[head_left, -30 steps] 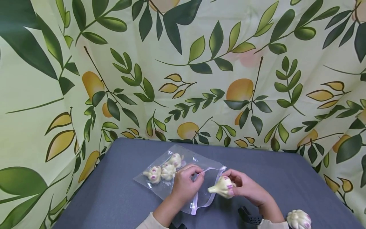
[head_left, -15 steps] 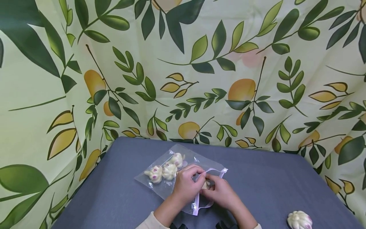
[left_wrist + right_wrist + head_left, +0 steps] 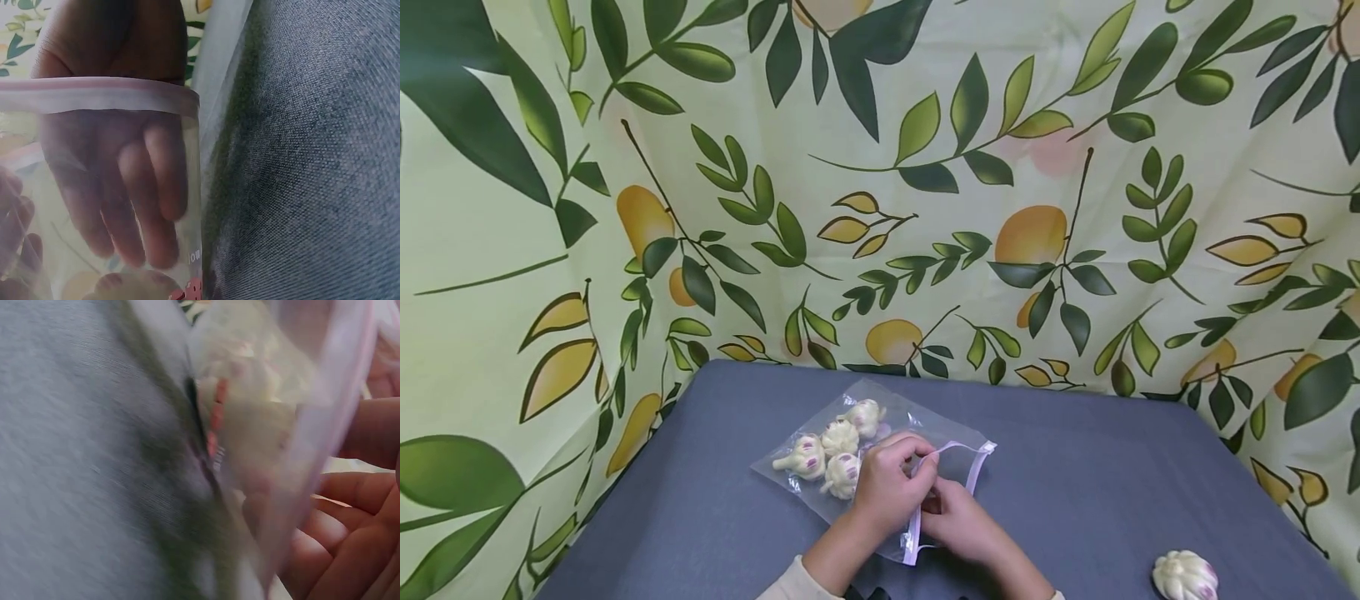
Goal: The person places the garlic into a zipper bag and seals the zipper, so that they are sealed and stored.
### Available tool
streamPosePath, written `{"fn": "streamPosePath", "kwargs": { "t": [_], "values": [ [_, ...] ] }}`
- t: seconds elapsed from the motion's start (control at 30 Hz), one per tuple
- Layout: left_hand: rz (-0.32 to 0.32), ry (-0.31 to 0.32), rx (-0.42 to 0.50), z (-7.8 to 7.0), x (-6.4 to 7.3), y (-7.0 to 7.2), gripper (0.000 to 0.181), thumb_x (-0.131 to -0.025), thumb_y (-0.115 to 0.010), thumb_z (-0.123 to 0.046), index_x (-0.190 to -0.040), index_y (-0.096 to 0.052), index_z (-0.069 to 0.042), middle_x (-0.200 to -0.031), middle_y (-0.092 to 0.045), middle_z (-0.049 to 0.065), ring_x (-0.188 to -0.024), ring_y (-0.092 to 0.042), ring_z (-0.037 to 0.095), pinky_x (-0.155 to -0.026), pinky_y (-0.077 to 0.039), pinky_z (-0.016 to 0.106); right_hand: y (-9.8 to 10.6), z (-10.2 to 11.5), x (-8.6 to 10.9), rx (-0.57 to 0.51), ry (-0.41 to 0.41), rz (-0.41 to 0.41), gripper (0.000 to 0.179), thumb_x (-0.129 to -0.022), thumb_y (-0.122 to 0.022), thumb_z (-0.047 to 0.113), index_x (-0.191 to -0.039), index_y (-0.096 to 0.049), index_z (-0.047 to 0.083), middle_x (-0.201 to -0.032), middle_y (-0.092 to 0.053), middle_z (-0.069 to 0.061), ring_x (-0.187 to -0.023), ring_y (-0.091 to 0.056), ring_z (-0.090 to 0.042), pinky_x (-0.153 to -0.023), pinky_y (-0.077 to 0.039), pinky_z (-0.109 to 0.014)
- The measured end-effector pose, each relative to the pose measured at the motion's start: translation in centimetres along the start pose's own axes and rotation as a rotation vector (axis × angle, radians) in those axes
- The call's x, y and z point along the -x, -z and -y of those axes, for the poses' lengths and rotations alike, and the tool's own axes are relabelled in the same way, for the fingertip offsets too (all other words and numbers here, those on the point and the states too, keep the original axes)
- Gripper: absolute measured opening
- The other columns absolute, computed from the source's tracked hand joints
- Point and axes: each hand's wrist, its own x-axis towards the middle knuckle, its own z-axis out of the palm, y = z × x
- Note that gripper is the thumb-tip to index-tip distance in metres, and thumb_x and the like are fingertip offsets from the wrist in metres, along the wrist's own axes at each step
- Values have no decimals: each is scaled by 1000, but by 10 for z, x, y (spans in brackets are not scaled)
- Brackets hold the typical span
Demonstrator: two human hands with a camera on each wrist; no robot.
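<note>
A clear zip-top bag (image 3: pixel 880 396) lies on the table with several garlic bulbs (image 3: pixel 840 437) inside. My left hand (image 3: pixel 891 483) pinches the rim of the bag near its mouth. My right hand (image 3: pixel 958 521) reaches in through that mouth, its fingertips partly hidden behind the left hand. Seen through the plastic in the left wrist view, the right hand's fingers (image 3: pixel 153 206) extend loosely past the pale zip strip (image 3: pixel 94 94). The bulb nearest the hands (image 3: pixel 842 475) sits just left of my left hand. The right wrist view is blurred, with the bag's zip strip (image 3: pixel 331 406) across it.
One more garlic bulb (image 3: pixel 1185 575) sits outside the bag at the table's front right. The table (image 3: pixel 1075 450) has a grey-blue cover. A cloth printed with leaves and fruit (image 3: pixel 925 250) hangs behind it and at the sides.
My right hand has carried a garlic bulb from the right into the bag. That bulb now lies among the others, left of my left hand, which has kept its place.
</note>
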Motion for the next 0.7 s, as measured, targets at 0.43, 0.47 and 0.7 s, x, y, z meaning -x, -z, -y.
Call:
{"fn": "streamPosePath", "kwargs": {
  "t": [0.43, 0.47, 0.7],
  "values": [
    [11, 18, 1, 2, 0, -1, 10, -79, -74, -6, -80, -71, -15, -80, -70, -7, -78, -66, 6, -72, -50, 15, 41, 19, 20, 123, -123, -135, 33, -92, -68, 23, -116, -69, 0, -104, -73, -12, -80, -69, -7, -68, -55, -22],
    [10, 18, 2, 3, 0, -1, 10, -79, -74, -6, -79, -71, -15, -79, -70, -7, -78, -66, 6, -72, -50, 15, 46, 20, 24, 148, -146, -159, 33, -92, -68, 24, -116, -69, 1, -105, -73, -11, -82, -69, -8, -69, -55, -23],
    [-2, 1, 19, 0, -2, -2, 10, -77, -75, -4, -78, -71, -13, -78, -70, -5, -77, -67, 7, -73, -52, 16, 124, 29, 72, 490, -443, -249, 66, -84, -73, 48, -132, -59, 6, -128, -64, -16, -121, -57, -36, -93, -50, -52]
  ]
}}
